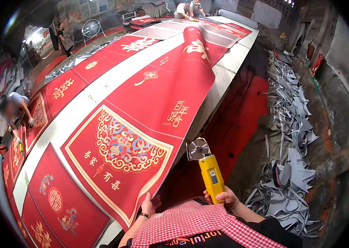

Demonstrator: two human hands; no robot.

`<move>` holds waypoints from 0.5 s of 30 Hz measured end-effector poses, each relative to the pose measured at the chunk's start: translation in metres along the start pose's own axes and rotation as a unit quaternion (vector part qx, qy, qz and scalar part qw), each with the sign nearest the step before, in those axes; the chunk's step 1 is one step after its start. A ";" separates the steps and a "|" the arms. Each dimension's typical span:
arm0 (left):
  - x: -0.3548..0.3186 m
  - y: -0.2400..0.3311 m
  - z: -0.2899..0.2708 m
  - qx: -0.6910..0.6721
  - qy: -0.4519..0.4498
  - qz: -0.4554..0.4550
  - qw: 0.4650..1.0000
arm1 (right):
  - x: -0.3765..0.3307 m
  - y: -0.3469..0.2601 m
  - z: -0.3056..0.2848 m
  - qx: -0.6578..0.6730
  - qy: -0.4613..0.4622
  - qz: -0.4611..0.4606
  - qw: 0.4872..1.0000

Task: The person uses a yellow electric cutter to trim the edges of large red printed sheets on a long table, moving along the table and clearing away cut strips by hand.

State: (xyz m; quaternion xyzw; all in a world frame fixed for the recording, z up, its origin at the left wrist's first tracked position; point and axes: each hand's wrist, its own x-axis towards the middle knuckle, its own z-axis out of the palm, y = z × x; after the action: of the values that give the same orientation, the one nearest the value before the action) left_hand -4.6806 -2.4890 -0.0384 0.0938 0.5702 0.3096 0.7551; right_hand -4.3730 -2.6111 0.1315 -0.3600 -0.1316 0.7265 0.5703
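My right hand is closed around the lower end of a yellow handheld electric rotary cutter. The cutter's round metal blade points away from me, just off the table's right edge. At the near corner of a long printed red mat sheet, my left hand grips the right border. The sheet carries gold lettering and a multicoloured floral panel. Farther up, its right side rises in a loose fold. Some of the left fingers are hard to make out against the dark gap.
The long white table bears more red mats on its left. Grey offcut strips heap along the floor to the right. A co-worker leans over the left side; other people work at the far end. A fan stands at the back.
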 end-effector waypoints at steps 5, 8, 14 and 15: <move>0.015 -0.043 0.053 -0.263 0.173 -0.164 0.935 | 0.007 -0.060 -0.078 -0.027 0.017 -0.018 0.999; 0.004 -0.034 0.125 -0.082 -0.034 -0.131 0.987 | 0.010 -0.114 -0.134 -0.007 0.035 -0.032 0.999; 0.031 -0.021 0.382 0.225 -0.273 -0.063 0.933 | 0.000 -0.238 -0.242 -0.029 0.109 -0.066 0.991; 0.043 -0.021 0.425 0.274 -0.291 -0.016 0.916 | -0.004 -0.255 -0.257 -0.042 0.117 -0.072 0.990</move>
State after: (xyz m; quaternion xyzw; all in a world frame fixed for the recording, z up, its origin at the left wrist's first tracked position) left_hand -4.2762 -2.3910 0.0581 0.3742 0.3889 0.0877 0.8372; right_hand -4.0129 -2.5913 0.1051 -0.4554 -0.1199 0.6304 0.6172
